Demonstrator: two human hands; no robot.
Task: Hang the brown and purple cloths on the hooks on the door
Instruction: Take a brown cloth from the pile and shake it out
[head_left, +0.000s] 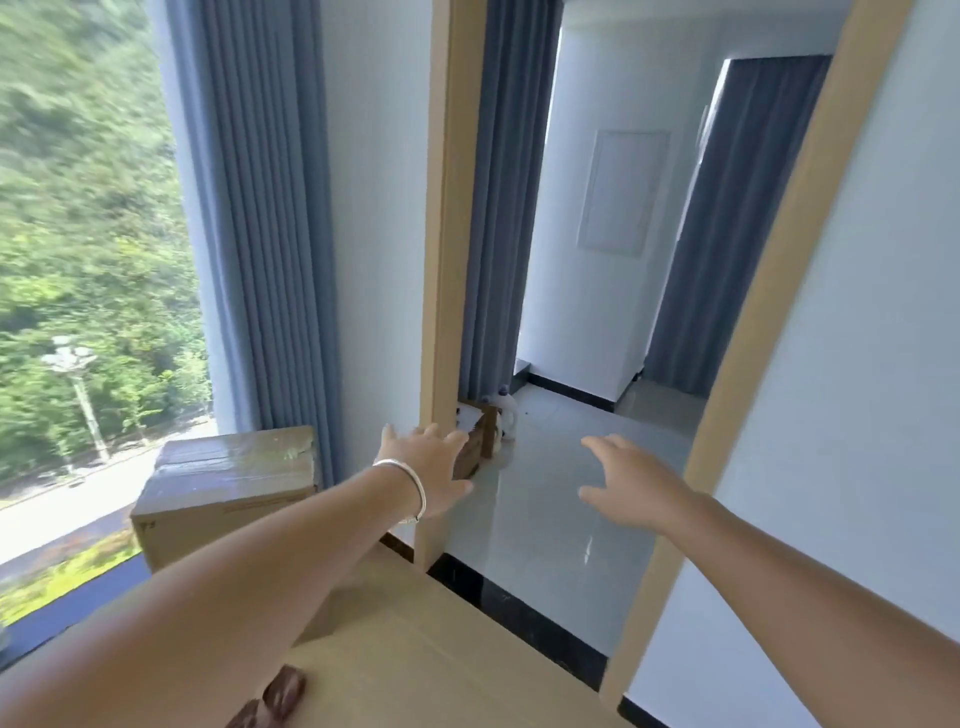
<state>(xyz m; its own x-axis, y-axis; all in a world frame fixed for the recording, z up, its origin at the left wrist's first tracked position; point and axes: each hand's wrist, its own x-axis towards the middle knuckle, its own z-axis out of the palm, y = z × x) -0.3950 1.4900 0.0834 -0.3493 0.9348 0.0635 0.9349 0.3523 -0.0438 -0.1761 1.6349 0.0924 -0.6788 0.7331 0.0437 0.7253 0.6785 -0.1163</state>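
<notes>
Evidently nothing was hung yet: left hand (431, 470) and right hand (626, 488) reached forward, each grip wide and empty, no cloths or hooks visible.

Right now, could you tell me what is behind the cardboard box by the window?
Blue curtain folds hang right behind the box, with window glass alongside. The box hides the curtain's hem and the floor there.
</notes>
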